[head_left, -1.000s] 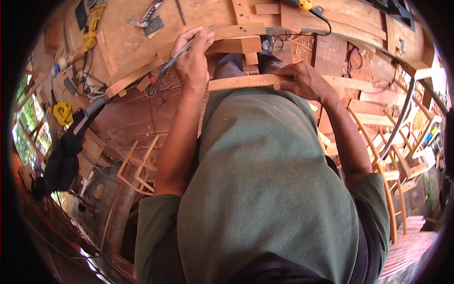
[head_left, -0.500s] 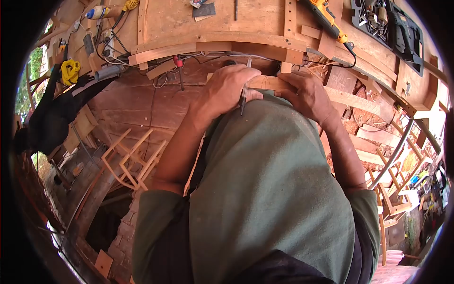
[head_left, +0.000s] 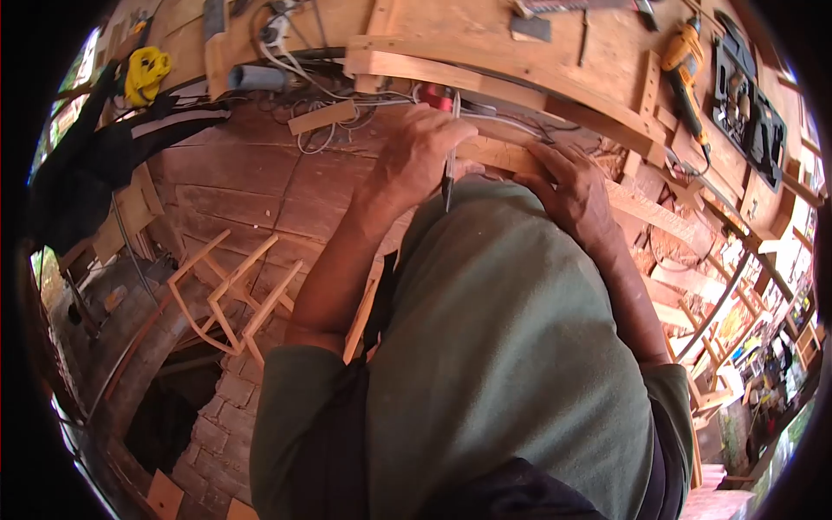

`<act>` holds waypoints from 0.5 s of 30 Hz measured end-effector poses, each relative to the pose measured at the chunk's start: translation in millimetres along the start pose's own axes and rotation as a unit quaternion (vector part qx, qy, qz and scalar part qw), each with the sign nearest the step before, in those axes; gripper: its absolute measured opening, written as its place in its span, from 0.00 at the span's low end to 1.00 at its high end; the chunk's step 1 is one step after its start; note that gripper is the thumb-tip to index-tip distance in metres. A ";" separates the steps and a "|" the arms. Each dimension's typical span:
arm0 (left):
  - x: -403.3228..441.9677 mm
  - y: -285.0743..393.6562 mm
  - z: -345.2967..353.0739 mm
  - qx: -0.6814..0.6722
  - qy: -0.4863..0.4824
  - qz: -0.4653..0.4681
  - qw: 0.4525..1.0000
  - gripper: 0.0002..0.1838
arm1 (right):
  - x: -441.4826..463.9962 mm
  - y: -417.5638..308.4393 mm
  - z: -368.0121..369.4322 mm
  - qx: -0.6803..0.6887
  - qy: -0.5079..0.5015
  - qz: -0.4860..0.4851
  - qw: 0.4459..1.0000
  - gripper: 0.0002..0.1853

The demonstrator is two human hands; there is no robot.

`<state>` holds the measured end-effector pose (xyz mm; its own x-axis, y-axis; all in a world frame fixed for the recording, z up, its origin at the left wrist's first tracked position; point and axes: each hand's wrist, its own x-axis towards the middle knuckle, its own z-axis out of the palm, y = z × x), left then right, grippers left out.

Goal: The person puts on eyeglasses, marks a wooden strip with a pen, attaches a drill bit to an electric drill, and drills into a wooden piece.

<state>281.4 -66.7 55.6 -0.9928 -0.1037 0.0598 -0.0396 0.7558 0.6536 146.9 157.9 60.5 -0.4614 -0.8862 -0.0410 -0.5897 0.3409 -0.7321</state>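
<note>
My left hand (head_left: pixel 414 158) is closed, with a slim pen (head_left: pixel 451 156) pinched among its fingers, its dark tip pointing down over my green shirt (head_left: pixel 503 321). The same hand also rests at the left part of a narrow wooden strip (head_left: pixel 498 154). Curled over the right part of that strip is my right hand (head_left: pixel 570 189), thumb on the near side and fingers on top. The strip lies across in front of me, just below the workbench edge; the hands hide both its ends.
Along the workbench (head_left: pixel 494 52) lie a yellow power drill (head_left: pixel 685 69) and an open black tool case (head_left: pixel 747 113). Cables and a grey tube (head_left: pixel 256 79) sit at its left. A yellow tool (head_left: pixel 146 74) is farther left. Wooden frames (head_left: pixel 230 290) stand on the floor.
The view has turned left, so the bench and drill appear farther right. Both hands stay on the wooden strip, and the pen remains in my left hand.
</note>
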 end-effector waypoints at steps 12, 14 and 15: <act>-58.4 -18.8 -47.8 0.040 0.035 -0.095 0.994 0.27 | 52.8 -32.9 36.4 0.054 -0.096 -0.054 0.992 0.23; -62.9 -17.1 -57.3 0.060 0.038 -0.113 0.991 0.27 | 59.4 -31.0 47.3 0.070 -0.097 -0.063 0.991 0.23; -65.6 -18.3 -61.0 0.068 0.037 -0.128 0.989 0.28 | 63.8 -31.4 51.2 0.088 -0.100 -0.064 0.989 0.22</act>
<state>354.2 -113.1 85.8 -0.9376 -0.3459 -0.0359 -0.3080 0.7782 0.5473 169.9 74.6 46.1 -0.2389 -0.9691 -0.0610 -0.5019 0.1770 -0.8466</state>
